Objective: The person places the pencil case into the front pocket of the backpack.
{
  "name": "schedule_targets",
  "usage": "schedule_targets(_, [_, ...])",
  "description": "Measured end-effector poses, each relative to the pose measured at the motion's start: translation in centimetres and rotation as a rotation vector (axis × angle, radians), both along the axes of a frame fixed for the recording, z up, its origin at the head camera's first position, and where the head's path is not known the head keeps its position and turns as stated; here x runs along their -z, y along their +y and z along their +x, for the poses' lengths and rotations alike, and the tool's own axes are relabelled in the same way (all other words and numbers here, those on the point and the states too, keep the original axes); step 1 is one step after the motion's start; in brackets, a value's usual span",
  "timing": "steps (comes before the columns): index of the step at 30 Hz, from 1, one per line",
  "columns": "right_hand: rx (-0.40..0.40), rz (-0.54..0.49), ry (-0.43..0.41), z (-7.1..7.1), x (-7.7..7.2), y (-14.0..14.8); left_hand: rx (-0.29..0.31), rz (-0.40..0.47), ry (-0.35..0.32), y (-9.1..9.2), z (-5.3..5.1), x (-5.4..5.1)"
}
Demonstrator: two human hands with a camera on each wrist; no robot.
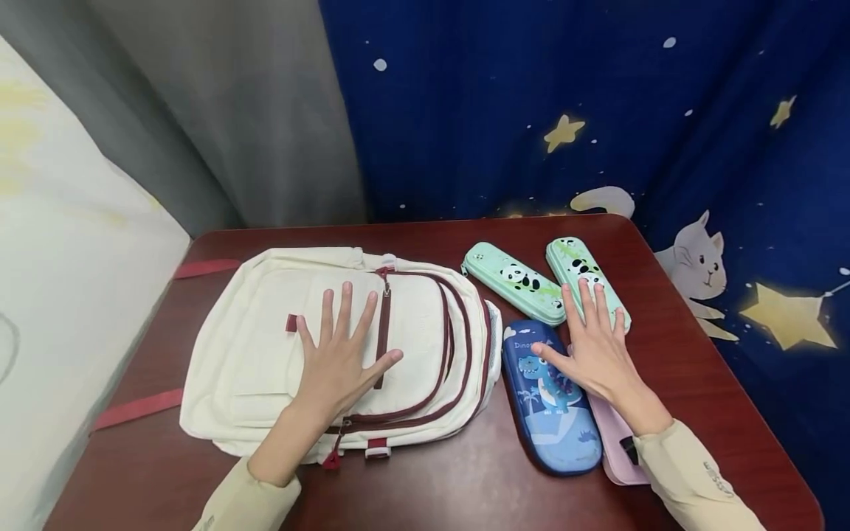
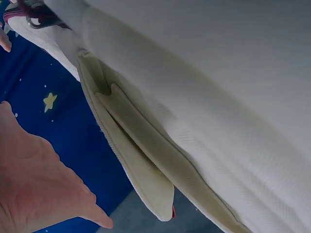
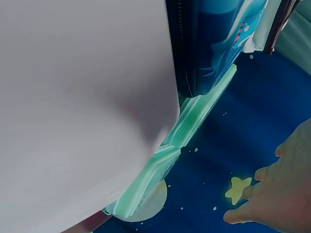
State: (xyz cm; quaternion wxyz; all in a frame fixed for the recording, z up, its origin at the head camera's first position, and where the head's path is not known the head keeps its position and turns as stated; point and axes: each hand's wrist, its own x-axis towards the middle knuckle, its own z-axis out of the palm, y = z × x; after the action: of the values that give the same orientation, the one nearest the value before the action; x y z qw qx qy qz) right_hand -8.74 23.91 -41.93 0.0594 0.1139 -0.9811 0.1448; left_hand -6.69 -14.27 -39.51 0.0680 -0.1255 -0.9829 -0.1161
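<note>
A cream backpack (image 1: pixel 265 354) with dark red zips lies flat on the table, its straps pointing left. Over its front my left hand (image 1: pixel 337 369) is spread, fingers straight, holding nothing; the left wrist view shows the palm (image 2: pixel 43 179) apart from the bag. My right hand (image 1: pixel 600 361) is also spread and holds nothing, above several pencil cases. Beneath it are a blue dinosaur case (image 1: pixel 558 435) and a pink case (image 1: pixel 617 442), partly hidden by the hand and sleeve. Behind lie two mint-green panda cases, one tilted (image 1: pixel 514 280), the other (image 1: pixel 574 258) beyond my right fingertips.
The dark red table (image 1: pixel 425 479) has rounded back corners. A blue curtain (image 1: pixel 465 110) with stars and a grey curtain (image 1: pixel 232 110) hang behind it. A pale wall (image 1: pixel 66 221) stands at the left.
</note>
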Motion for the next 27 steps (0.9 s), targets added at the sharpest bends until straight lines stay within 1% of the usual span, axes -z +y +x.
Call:
schedule_targets(4, [0.01, -0.009, 0.002, 0.3, 0.2, 0.0, -0.002, -0.009, -0.014, 0.2, 0.1, 0.3])
schedule_targets(10, [0.001, -0.016, -0.01, 0.7, 0.3, -0.1, -0.015, -0.007, -0.041, 0.3, 0.6, 0.7])
schedule_targets(12, [0.0, -0.017, -0.006, 0.5, 0.1, 0.0, -0.018, -0.005, -0.039, 0.4, 0.6, 0.6])
schedule_targets(19, [0.003, -0.02, 0.019, -0.6, -1.0, 0.1, -0.023, -0.004, -0.026, 0.8, -0.1, 0.0])
schedule_targets(23, [0.0, -0.031, 0.027, -0.7, -1.0, 0.0, -0.028, -0.026, -0.045, 0.8, 0.1, -0.1])
schedule_targets(27, [-0.004, -0.042, 0.029, -0.5, -0.6, -0.4, -0.028, -0.027, -0.055, 0.7, 0.5, 0.0])
